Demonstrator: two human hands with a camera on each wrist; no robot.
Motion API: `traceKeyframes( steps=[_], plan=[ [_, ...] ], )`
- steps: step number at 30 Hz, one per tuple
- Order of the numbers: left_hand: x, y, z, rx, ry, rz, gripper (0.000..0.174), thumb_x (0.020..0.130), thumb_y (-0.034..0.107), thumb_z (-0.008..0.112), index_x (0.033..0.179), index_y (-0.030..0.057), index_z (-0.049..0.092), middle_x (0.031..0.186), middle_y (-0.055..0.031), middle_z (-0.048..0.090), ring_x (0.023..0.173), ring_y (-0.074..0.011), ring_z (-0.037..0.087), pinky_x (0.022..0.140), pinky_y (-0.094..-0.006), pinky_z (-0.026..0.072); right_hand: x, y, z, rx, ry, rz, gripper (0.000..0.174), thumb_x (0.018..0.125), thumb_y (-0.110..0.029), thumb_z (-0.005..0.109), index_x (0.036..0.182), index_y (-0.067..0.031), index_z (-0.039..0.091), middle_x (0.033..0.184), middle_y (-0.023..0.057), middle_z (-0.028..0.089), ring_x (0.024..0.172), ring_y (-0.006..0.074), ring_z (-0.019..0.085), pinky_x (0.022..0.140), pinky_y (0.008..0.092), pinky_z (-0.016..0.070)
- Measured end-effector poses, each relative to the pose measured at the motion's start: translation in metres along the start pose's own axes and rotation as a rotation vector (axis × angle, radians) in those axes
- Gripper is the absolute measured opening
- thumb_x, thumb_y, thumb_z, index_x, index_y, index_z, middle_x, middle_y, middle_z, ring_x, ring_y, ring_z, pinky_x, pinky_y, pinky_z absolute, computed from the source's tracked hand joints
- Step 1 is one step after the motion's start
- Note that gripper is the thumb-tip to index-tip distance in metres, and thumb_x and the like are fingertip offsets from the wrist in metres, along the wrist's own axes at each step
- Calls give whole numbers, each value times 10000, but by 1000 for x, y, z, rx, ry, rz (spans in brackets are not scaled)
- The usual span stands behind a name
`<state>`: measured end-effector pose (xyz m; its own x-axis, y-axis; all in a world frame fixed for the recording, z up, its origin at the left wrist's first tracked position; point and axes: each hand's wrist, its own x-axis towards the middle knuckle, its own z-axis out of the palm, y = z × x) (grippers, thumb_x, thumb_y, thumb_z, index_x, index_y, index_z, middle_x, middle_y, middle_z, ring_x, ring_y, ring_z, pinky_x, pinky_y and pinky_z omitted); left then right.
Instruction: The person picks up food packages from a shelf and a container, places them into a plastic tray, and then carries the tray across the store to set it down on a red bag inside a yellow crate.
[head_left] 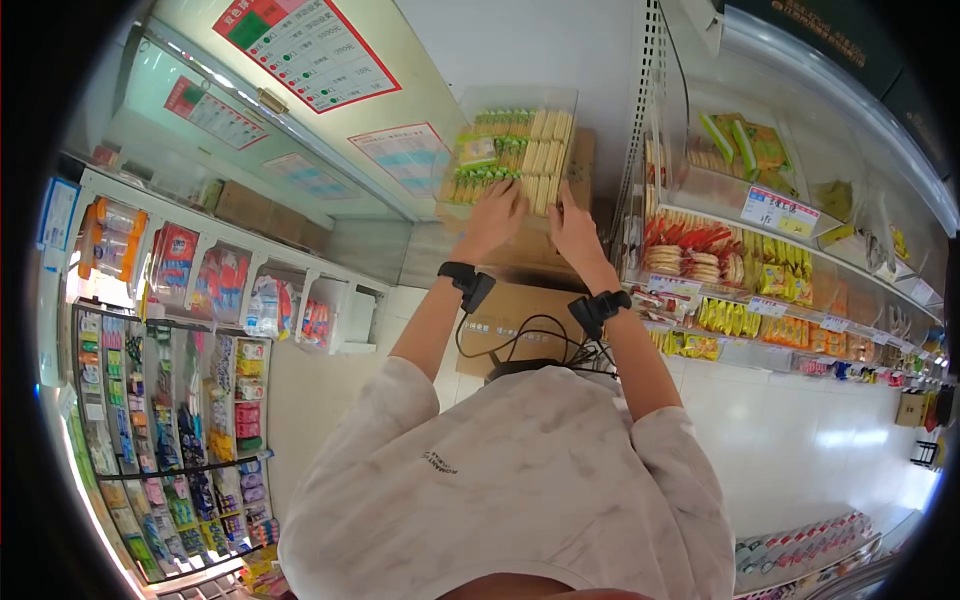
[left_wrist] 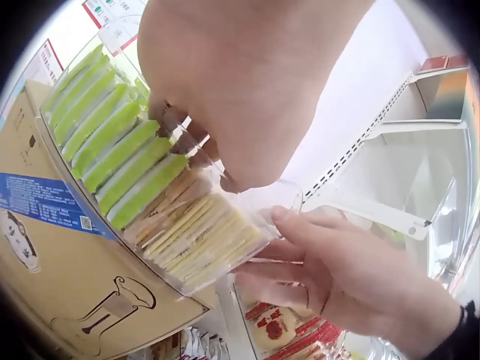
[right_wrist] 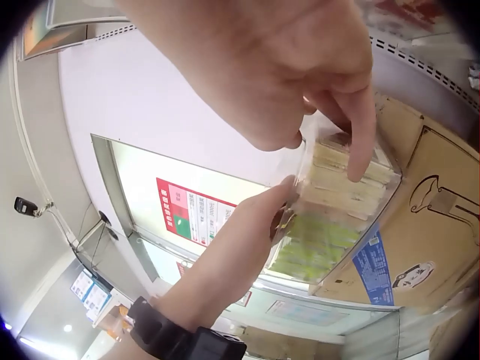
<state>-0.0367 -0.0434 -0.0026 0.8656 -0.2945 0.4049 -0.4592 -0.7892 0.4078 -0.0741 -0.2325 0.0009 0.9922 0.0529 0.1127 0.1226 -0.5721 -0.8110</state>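
A clear bin [head_left: 450,205] holds rows of green packets [left_wrist: 112,135] and beige-yellow packets [left_wrist: 206,244]. In the head view my left hand [head_left: 493,220] lies over its near side, at the boundary of green and beige. The left wrist view shows my left hand [left_wrist: 232,82] with bent fingers reaching down at the packets, their tips partly hidden. At the beige end, my right hand [left_wrist: 337,266] has its thumb by the top corner and its fingers spread along the side. My right hand's [right_wrist: 300,82] index finger extends over the beige packets in the right wrist view.
Cardboard boxes [left_wrist: 97,277] stand under and beside the bin. Shelves of packaged snacks [head_left: 780,275] run along the right. On the left are a glass-fronted counter and racks of small goods [head_left: 180,400]. Another carton [head_left: 510,320] lies on the floor, with black cables above it.
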Motion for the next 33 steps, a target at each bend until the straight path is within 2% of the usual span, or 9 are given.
traceKeyframes(
  steps=[5,6,12,15,19,23,28,31,33],
  plan=[
    [17,-26,-8,-29,116,-43,272,937,171,601,1120,-19,668,1146,-263,638,1069,-445,584,952,-518,467,-18,3,-14,-50,44,-104,564,961,-267,572,1438,1,434,966,311,671,917,496,645,857,556,526],
    [22,-40,-4,28,129,-91,316,931,165,629,1208,18,659,1161,-250,638,1101,-412,600,941,-444,482,-30,-2,-15,-100,55,-154,560,940,-267,593,1425,-18,461,1005,324,660,958,492,636,880,546,523],
    [41,-50,-1,365,197,-27,533,926,317,663,1396,88,561,1441,-274,491,1380,-448,413,1128,-517,372,-91,-96,-106,212,-173,-523,260,962,-166,599,1149,4,658,1028,202,685,873,398,658,772,452,539],
    [40,-61,8,342,213,-56,558,911,340,677,1395,88,565,1401,-256,532,1372,-438,428,1124,-516,372,-124,-145,-177,418,-85,-560,213,943,-95,624,1126,-2,681,1036,167,698,832,355,661,770,398,544],
    [36,-40,-14,193,150,-179,465,892,319,700,1277,70,623,1244,-210,608,1220,-413,524,1024,-516,422,-136,-143,-266,177,265,-478,194,952,-30,590,1113,-4,697,1015,125,718,867,230,678,788,325,527],
    [37,-27,-17,221,357,-174,370,908,281,681,1197,53,646,1128,-173,633,1084,-393,568,939,-496,455,-97,-126,-316,-133,507,-343,215,960,-94,620,1142,-5,691,1045,135,729,927,233,692,850,318,523],
    [33,-46,-14,-210,486,-204,359,1019,275,571,1281,33,610,1217,-188,636,1127,-358,599,941,-443,481,-30,-68,-376,-442,172,-17,671,902,-432,689,1422,-41,525,1351,246,609,1267,363,587,1061,399,448],
    [15,-24,-44,-279,481,-438,367,1057,313,530,1277,29,608,1159,-156,674,1069,-284,657,884,-392,528,1,-50,-386,-585,66,82,959,804,-576,720,1532,-50,388,1499,267,476,1406,385,452,1159,395,344],
    [-5,-23,-55,-676,462,-554,407,1048,326,552,1285,-2,602,1063,-137,675,975,-241,675,830,-361,533,18,-23,-394,-710,-86,26,1027,785,-567,771,1565,-68,327,1538,252,432,1442,376,402,1181,389,312]
  ],
)
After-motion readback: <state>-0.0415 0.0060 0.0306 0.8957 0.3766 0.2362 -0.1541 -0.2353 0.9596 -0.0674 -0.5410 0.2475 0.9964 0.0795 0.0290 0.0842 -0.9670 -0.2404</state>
